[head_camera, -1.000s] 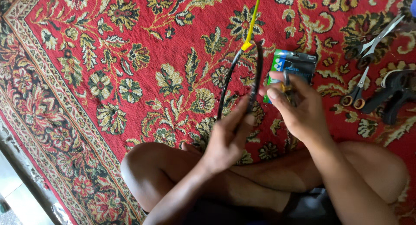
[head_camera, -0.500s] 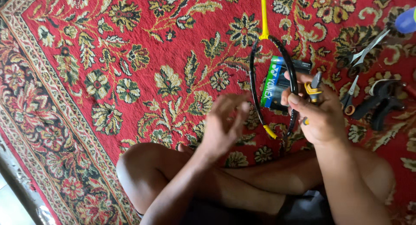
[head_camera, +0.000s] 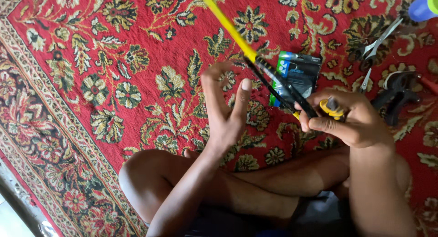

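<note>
1. The right hand (head_camera: 351,120) is closed around a thin black and yellow racket frame (head_camera: 278,84) and a small yellow-handled tool (head_camera: 331,107), gripping both together; the frame's yellow part runs up and away from this hand toward the top edge of the view.
2. The left hand (head_camera: 226,104) is spread, fingers upright and apart, holding nothing; it hovers just left of the frame without touching it.
3. Judging from this, the work on the frame looks mid-way: the tool is in hand, yet only one hand is on the frame, and no string is visible on it.
4. Behind the right hand a dark packet (head_camera: 299,72) lies on the red patterned carpet (head_camera: 91,59).
5. Beyond that hand to its right lie scissors (head_camera: 381,38) and black pliers (head_camera: 401,93), untouched.
</note>
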